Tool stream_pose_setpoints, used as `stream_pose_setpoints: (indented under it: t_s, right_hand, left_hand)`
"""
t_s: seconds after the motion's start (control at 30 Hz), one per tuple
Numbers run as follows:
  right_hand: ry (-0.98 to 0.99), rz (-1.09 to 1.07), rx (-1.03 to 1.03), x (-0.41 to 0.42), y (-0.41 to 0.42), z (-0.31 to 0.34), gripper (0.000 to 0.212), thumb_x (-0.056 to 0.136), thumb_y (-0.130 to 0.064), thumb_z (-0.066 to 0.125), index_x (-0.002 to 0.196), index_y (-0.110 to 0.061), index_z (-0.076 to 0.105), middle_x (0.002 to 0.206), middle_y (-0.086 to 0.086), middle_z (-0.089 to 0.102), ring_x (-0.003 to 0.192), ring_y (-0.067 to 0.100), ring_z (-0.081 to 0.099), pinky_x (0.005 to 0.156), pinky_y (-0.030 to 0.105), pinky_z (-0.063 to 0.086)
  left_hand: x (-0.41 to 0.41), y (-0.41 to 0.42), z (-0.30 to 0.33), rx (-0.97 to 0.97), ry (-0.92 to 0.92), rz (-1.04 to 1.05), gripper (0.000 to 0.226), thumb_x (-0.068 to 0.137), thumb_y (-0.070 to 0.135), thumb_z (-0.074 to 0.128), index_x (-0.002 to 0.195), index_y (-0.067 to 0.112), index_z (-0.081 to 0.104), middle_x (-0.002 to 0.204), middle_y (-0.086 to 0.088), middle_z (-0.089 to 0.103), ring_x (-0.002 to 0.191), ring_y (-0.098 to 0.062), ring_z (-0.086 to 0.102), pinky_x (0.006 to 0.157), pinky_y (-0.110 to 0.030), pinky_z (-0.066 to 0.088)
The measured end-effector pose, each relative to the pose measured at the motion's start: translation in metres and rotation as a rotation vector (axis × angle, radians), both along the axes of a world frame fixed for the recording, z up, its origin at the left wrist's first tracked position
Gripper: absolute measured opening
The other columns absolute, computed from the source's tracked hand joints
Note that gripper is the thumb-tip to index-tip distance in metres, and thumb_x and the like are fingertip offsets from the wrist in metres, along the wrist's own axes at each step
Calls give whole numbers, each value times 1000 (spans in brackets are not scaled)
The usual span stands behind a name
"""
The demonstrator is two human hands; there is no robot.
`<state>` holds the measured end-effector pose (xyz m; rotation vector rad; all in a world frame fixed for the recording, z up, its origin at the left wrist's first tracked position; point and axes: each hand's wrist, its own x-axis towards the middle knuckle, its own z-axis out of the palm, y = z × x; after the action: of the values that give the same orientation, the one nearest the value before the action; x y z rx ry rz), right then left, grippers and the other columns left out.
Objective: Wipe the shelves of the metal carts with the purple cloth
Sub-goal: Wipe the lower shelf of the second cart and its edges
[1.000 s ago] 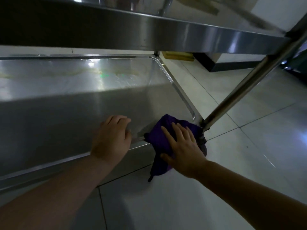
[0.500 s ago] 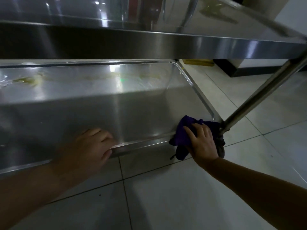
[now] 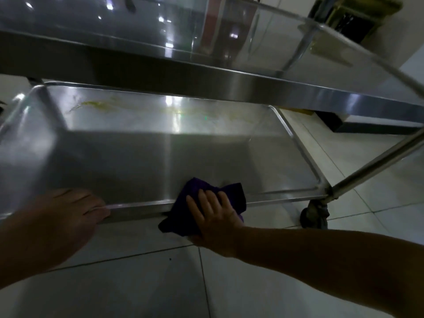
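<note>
**Purple cloth pressed on the near rim of the cart's lower shelf**

The right hand [image 3: 214, 218] lies flat on the purple cloth [image 3: 183, 212], fingers straight and spread, pressing it onto the near edge of the lower shelf [image 3: 142, 157], right of that edge's middle. Part of the cloth rests on the shelf surface and part hangs over the rim toward the tiled floor [image 3: 229, 283]. The left hand [image 3: 68, 214] holds the same near edge toward its left end, fingers curled over the rim. Yellowish streaks [image 3: 101, 105] run along the far edge of the lower shelf. The upper shelf [image 3: 252, 84] spans above. At the near right corner an upright post [image 3: 376, 164] rises above a caster wheel [image 3: 314, 214].
</note>
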<state>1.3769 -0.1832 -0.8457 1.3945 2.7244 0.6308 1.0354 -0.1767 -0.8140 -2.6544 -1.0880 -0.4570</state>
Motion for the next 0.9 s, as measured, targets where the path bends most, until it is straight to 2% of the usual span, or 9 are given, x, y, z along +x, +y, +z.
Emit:
stream_pose_setpoints:
  t_s: [0.1,0.17,0.23,0.3,0.43,0.57,0.63,0.73,0.9]
  right_hand:
    - [-88,140,17,-51,4,2,90,81,-69,53,144,-9,35,132,19,53,114,35,51,94,47,43]
    - [-124,224,62,-90,11,3,82,84,-63,54,143,-9,38,128,17,54,109,33,49,89,45,43]
    - [-147,324,103,-130,17,7,69,87,-47,50,140,-6,37,122,16,58,102,31,53,83,42,45]
    - [-178,395,113,-170,21,11,61,86,-36,38,138,-3,36,116,15,60,96,30,56,78,39,46]
    - [-236,426,63,-253,18,16,58,85,-31,39,138,-8,45,112,7,61,92,23,56,75,36,44]
    - [-320,462,69,-316,5,25,67,94,-31,42,146,3,17,133,15,43,112,28,47,89,40,43]
    - [-247,435,69,-336,4,25,64,95,-31,43,143,2,17,132,16,41,110,29,45,88,42,41]
    - [-141,372,9,-344,5,19,58,86,-32,56,133,-8,31,123,11,48,102,26,48,82,39,41]
    - [-98,363,-8,-305,9,19,58,76,-31,67,129,-14,48,115,8,56,98,24,54,77,36,44]
  left_hand:
    - [-49,-11,-24,20,5,78,38,76,22,47,111,11,57,91,-15,59,74,-34,57,64,-41,48]
    - [-74,-29,-30,-91,-29,117,48,75,27,49,122,21,57,96,-13,61,81,-34,59,68,-44,49]
    - [-94,-48,-17,-93,-58,192,36,78,29,50,105,15,69,93,-9,66,84,-29,57,68,-44,52]
    - [-106,-70,-6,-69,-102,269,33,83,26,47,88,9,74,89,-9,68,81,-29,61,65,-44,54]
    - [-140,-104,-15,-110,-231,522,38,88,27,43,94,5,73,92,-13,68,81,-36,65,69,-48,53]
    - [-149,-126,-17,-149,-319,687,43,86,28,39,95,2,72,86,-13,69,75,-34,66,64,-43,54]
    - [-146,-130,-13,-120,-283,698,42,87,26,38,94,4,73,84,-11,69,73,-31,66,61,-37,52]
    - [-141,-126,-11,-41,-302,657,39,88,22,40,93,1,72,79,-14,67,66,-32,64,54,-34,50]
    - [-118,-104,-10,74,-217,554,25,86,14,49,89,3,72,80,-12,67,66,-31,62,61,-35,43]
